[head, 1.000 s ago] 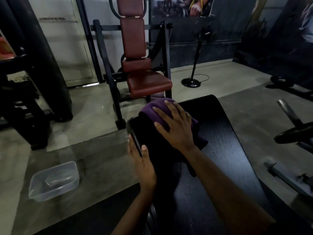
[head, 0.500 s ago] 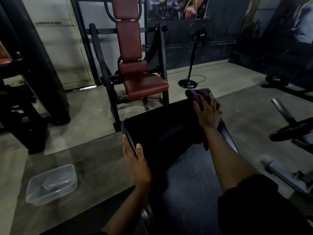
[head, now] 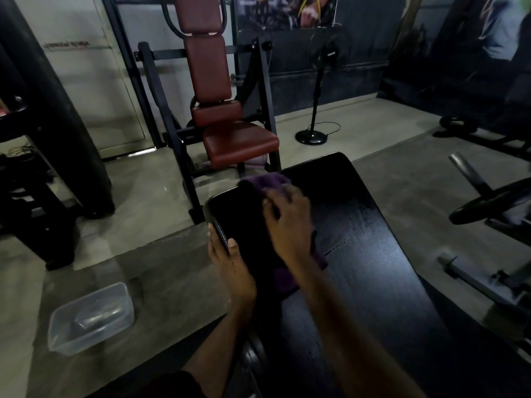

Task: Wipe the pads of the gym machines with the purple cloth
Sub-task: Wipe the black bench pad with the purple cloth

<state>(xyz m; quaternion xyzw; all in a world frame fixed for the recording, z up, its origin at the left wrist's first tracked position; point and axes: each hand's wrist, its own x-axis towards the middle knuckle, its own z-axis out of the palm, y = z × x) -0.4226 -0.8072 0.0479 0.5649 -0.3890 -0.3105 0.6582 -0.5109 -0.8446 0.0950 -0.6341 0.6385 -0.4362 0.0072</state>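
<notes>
A black bench pad (head: pixel 362 254) stretches away from me in the middle of the head view. My right hand (head: pixel 288 222) presses the purple cloth (head: pixel 265 180) flat on the pad near its far left corner; the cloth shows beyond my fingers and under my wrist. The pad's left edge is gripped by my left hand (head: pixel 230 262), thumb on top. Damp streaks show on the pad to the right of the cloth.
A clear plastic tub (head: pixel 90 317) sits on the floor at the left. A machine with red-brown seat pads (head: pixel 238 142) stands just beyond the bench. A standing fan (head: pixel 314 110) is farther back, weight plates and bars (head: pixel 488 202) at the right, a dark rack (head: pixel 31 168) at the left.
My right hand has swept the cloth from the pad's far right corner back to the far left part. My left hand stays on the left edge.
</notes>
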